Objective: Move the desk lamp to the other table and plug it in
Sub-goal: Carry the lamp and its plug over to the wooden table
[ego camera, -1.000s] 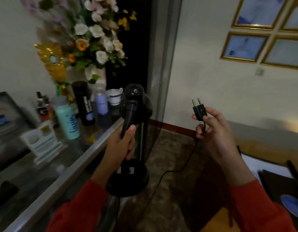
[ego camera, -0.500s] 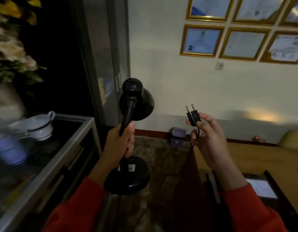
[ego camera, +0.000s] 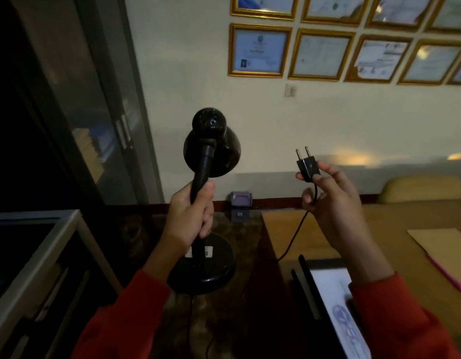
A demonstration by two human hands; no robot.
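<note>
Both hands were mid-carry: left hand (ego camera: 190,218) fisted round the black desk lamp (ego camera: 206,203), right hand (ego camera: 333,203) pinching its two-pin plug (ego camera: 307,165). Next, probably set it on the wooden desk (ego camera: 289,229).

A wooden table (ego camera: 289,229) is seen below and beyond the right hand (ego camera: 333,203). On it, a brown folder (ego camera: 441,252) lies right of that hand, a black clipboard (ego camera: 325,301) beneath the wrist.
</note>
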